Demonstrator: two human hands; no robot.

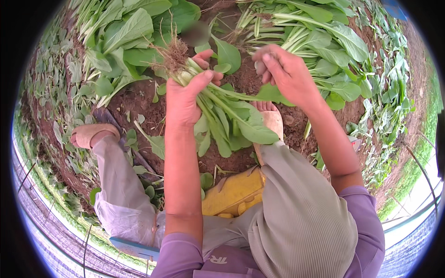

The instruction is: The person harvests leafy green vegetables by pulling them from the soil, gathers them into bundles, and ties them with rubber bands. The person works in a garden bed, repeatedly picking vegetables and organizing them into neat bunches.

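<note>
My left hand [187, 95] is closed around a bunch of leafy greens [220, 111]. Their tangled, soil-brown roots [175, 55] point up and away from me, and the broad leaves hang toward my lap. To the right of the bunch, my right hand [285, 72] is raised with its fingers curled and thumb pressed in. Its fingertips are slightly blurred, and whatever they pinch, if anything, I cannot make out. A green leaf [273, 94] shows just below that hand, apart from its fingertips.
Piles of pulled greens lie at the far left [132, 39] and far right [320, 46] on brown soil [139, 104]. A yellow plastic object [236, 192] sits between my legs. My sandalled left foot [95, 134] rests at the left; wilted leaves [389, 104] lie along the right.
</note>
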